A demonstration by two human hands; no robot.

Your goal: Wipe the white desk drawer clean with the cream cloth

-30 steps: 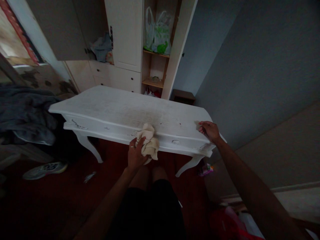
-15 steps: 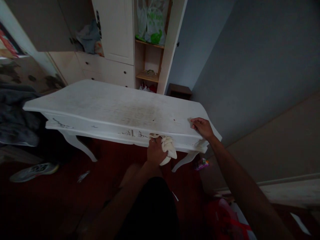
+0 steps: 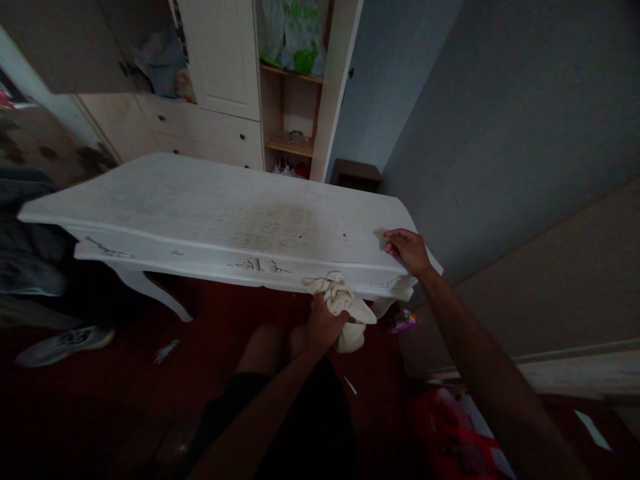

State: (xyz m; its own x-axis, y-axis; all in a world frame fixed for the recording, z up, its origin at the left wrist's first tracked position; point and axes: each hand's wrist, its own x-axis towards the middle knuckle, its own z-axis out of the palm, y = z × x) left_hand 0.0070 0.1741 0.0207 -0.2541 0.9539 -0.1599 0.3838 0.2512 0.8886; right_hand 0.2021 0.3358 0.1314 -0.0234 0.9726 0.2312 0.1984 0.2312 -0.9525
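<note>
My left hand (image 3: pixel 324 321) is closed on a crumpled cream cloth (image 3: pixel 340 297), just in front of the white table's front panel. Part of the cloth hangs below my fingers. The white table (image 3: pixel 200 193) has a curved front edge, carved ornaments and a dark smudged patch in the middle of its top. Over the right end of the tabletop is my right hand (image 3: pixel 407 248), its fingers curled and the fingertips pinched together close to the surface. Whatever they may hold is too small to make out. Two small dark specks lie on the top.
Behind the table stands a white wardrobe (image 3: pixel 220 67) with an open door and plastic bags (image 3: pixel 293 37) on a shelf. A shoe (image 3: pixel 67 343) lies on the red floor at left. A purple box (image 3: pixel 401 321) and a red bag (image 3: pixel 440 427) are at right.
My left hand has moved slightly right, down and away from the front panel with the cloth, which is more spread out now. My right hand stays at nearly the same place.
</note>
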